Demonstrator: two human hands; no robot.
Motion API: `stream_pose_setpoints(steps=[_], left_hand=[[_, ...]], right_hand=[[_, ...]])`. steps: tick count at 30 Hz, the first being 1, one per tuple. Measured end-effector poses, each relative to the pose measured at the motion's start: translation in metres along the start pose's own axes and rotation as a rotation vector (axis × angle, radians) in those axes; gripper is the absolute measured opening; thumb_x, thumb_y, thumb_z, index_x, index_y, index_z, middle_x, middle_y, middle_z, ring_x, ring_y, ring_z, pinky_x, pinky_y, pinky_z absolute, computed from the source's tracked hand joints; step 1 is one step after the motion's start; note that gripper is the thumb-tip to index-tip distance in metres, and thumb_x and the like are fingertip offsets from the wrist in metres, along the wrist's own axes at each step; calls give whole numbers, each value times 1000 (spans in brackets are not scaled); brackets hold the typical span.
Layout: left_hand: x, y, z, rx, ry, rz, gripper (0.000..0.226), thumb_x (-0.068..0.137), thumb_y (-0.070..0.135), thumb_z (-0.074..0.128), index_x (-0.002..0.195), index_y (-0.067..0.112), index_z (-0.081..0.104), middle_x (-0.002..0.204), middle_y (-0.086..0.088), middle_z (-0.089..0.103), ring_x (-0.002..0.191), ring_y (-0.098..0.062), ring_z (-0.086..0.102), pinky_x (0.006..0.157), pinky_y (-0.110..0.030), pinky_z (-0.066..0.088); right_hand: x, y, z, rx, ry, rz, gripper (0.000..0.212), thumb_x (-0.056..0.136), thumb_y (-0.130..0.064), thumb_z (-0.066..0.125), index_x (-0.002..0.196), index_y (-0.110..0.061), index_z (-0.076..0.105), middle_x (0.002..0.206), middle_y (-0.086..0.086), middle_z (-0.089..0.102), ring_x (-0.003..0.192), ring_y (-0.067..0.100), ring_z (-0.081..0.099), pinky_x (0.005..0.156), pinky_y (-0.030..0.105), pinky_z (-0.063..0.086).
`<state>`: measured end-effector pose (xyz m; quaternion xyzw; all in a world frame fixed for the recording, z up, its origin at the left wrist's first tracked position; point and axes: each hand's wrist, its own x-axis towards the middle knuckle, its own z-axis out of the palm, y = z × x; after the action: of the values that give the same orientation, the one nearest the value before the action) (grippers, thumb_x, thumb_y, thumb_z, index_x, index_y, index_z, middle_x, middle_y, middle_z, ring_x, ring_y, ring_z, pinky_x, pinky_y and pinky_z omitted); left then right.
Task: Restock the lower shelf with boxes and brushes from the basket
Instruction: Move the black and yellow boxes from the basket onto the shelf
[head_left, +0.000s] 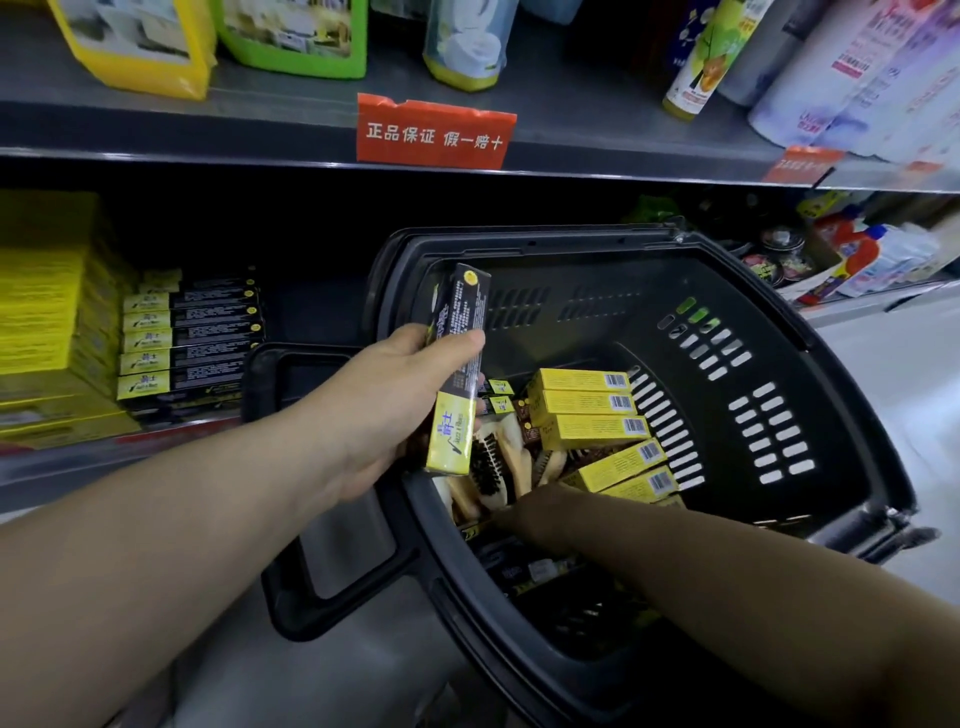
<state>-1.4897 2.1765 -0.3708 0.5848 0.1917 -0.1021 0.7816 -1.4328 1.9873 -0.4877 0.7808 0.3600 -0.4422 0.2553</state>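
The right hand (524, 512) reaches low into the basket (779, 374), its fingers hidden among brushes (488, 467); bottles (831, 67) at upper right are blurred and cropped.

A grey metal upper shelf (291, 111) runs across the top, carrying yellow and green refill pouches (291, 36) and white bottles (852, 78). A red price-rail label (434, 132) with white characters hangs on its front edge. The recess beneath lies in deep shadow. Pale floor (919, 395) shows at right.
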Motion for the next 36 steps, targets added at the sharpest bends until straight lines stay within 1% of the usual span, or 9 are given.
stream_pose_setpoints(steps=[6, 10, 15, 19, 22, 25, 28, 32, 36], left_hand=[[-2, 2, 1, -31, 30, -32, 25, 87, 40, 59, 104, 22, 58, 84, 3, 74, 71, -11, 72, 58, -27, 55], [-8, 5, 3, 7, 25, -20, 78, 75, 58, 61, 140, 21, 38, 137, -3, 52, 123, -22, 53, 101, -47, 43], [-12, 5, 3, 41, 31, 55, 58, 82, 52, 58, 131, 22, 48, 127, 0, 59, 120, -22, 53, 104, -46, 40], [-15, 5, 6, 23, 29, 31, 46, 86, 44, 58, 124, 19, 51, 112, -3, 67, 105, -21, 64, 95, -44, 49], [-14, 7, 6, -44, 64, 0, 40, 84, 35, 63, 119, 17, 55, 101, -4, 72, 90, -20, 70, 83, -39, 56], [-13, 10, 3, -78, 79, -31, 36, 79, 26, 70, 113, 15, 62, 96, -6, 74, 83, -21, 72, 70, -35, 59], [-12, 10, 3, -114, 93, -47, 31, 76, 18, 72, 106, 14, 66, 90, -6, 75, 76, -20, 72, 61, -32, 60], [-11, 10, 4, -116, 79, -45, 32, 74, 12, 73, 105, 13, 65, 89, -7, 74, 70, -18, 72, 53, -29, 58], [-11, 10, 4, -105, 58, -31, 37, 75, 9, 72, 110, 12, 62, 94, -9, 74, 71, -17, 71, 55, -26, 58]], right_hand=[[-34, 17, -48, 287, 283, -53, 19, 94, -27, 51, 104, -11, 53, 99, 11, 63, 86, 26, 57, 68, 28, 40], [-86, 23, -86, 1177, 518, -243, 7, 87, -22, 63, 92, -25, 59, 77, -4, 67, 67, 11, 64, 57, 20, 50], [-107, 10, -96, 1106, 751, -268, 13, 84, -33, 64, 89, -21, 61, 84, 17, 64, 68, 19, 59, 62, 26, 51], [-110, -5, -100, 1146, 771, -347, 62, 78, -49, 58, 100, 8, 50, 96, 32, 56, 80, 26, 53, 79, 51, 47], [-106, -10, -101, 1124, 800, -399, 35, 93, -35, 48, 80, -2, 47, 69, 14, 50, 63, 3, 53, 57, 26, 47], [-101, -3, -101, 1236, 761, -447, 33, 100, -32, 34, 77, -17, 52, 67, -9, 54, 61, 0, 55, 59, 12, 45], [-78, 12, -91, 1245, 706, -321, 36, 101, -32, 33, 92, -9, 59, 84, 9, 63, 72, 14, 61, 69, 23, 52], [-35, 21, -52, 372, 223, 0, 39, 97, -31, 45, 132, -15, 44, 131, 12, 53, 111, 26, 55, 91, 36, 47], [-10, 8, -14, 195, -84, -15, 72, 94, -7, 50, 151, -21, 8, 133, 22, 48, 89, 26, 53, 64, 30, 42]])
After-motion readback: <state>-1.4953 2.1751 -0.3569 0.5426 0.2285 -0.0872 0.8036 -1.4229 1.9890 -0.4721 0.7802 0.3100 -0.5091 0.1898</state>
